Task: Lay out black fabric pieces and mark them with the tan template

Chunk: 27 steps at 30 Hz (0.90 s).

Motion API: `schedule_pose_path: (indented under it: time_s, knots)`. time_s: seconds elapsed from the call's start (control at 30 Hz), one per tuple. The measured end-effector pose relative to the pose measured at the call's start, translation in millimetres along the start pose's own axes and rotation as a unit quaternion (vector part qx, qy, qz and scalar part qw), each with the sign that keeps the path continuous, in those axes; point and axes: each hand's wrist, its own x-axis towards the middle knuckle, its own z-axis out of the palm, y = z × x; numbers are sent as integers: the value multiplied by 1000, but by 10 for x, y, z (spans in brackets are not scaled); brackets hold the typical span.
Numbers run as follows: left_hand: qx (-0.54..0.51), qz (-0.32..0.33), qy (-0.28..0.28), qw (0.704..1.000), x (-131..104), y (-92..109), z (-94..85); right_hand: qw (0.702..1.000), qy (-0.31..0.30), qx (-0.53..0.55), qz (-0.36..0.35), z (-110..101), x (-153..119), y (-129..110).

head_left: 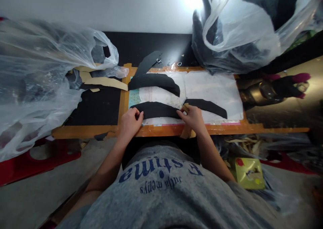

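Observation:
A black curved strip (158, 110) lies across the front of the white paper (214, 84). My left hand (131, 121) is closed on its left end, thumb and finger pinching the lower edge. At the other end my right hand (193, 118) pinches the strip too, and a small tan piece (186, 108) sticks up among its fingers. To the right, a second black curved piece (208, 107) rests beside my right hand. Behind the held strip lie more dark curved pieces (156, 80), partly overlapping, and a grey-black piece (147, 64) slanting away.
A clear plastic bag (50, 47) with tan strips (108, 82) beside it fills the left. Another bulging bag (244, 24) stands back right. A metal ring (179, 64) and a buckle-like bit (158, 61) lie behind. Orange tape (161, 129) edges the table; a yellow tin (249, 173) sits below right.

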Motion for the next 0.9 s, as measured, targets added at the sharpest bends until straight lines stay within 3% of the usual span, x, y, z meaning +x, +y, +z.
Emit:
schedule_pose_path:
  time_s: [0.4,0.63,0.8,0.9]
  knots:
    - [66,-5,-10,998,13,43,29,999,-12,-40,-10,56,23,11]
    - [100,-5,2,995,-46,-29,65,999,-12,-34,-30,69,-8,63]
    - [126,-36,2,991,-43,-28,3,994,-9,-97,-57,61,-31,67]
    - [165,-104,-1,981,15,-41,-75,986,-8,-163,-46,15,8,109]
